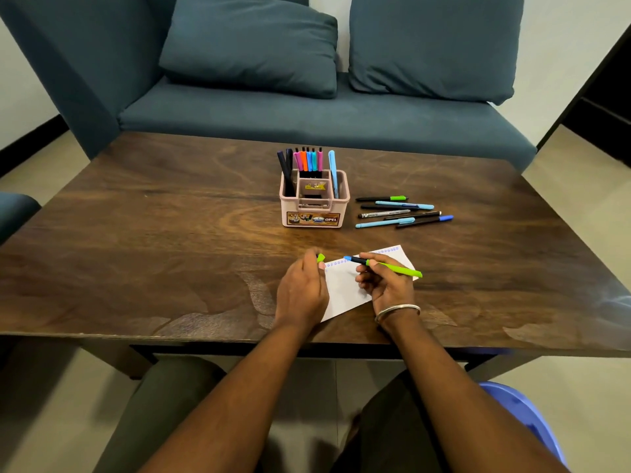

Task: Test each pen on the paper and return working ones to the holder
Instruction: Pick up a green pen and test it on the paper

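Right hand [386, 283] holds the green pen [382, 266] in a writing pinch, thumb and fingers curled round the dark grip section near the tip. Barrel angles up and to the right; blue tip points left, over the far left part of the paper [345, 291]. Cannot tell whether the tip touches the sheet.

Left hand [302, 291] rests on the paper's left edge, fingers curled, pinching the green cap [320, 258] at the fingertips.

Paper lies near the worktop's [153, 250] front edge, tilted. A row of small blue marks runs along its far edge.

Holder [314, 199] stands beyond the paper, at mid-worktop, with pens upright in its back compartments. Loose pens [403, 211] lie flat in a group just right of the holder, well apart from the paper.

Handling, judged:
- Pen: light, stiff plastic, smooth barrel. Best held on the dark grip section, as now; higher on the barrel would give less control of the tip.
- Cap: small, light, easily dropped. A fingertip pinch suffices. It must line up with the tip to go back on.
- Paper: thin, single sheet, likely to slide on the smooth wood. It needs the left hand's weight while the pen is drawn across.
- Holder: light plastic, narrow compartments. The pen should go in upright, lowered gently so the holder does not tip.
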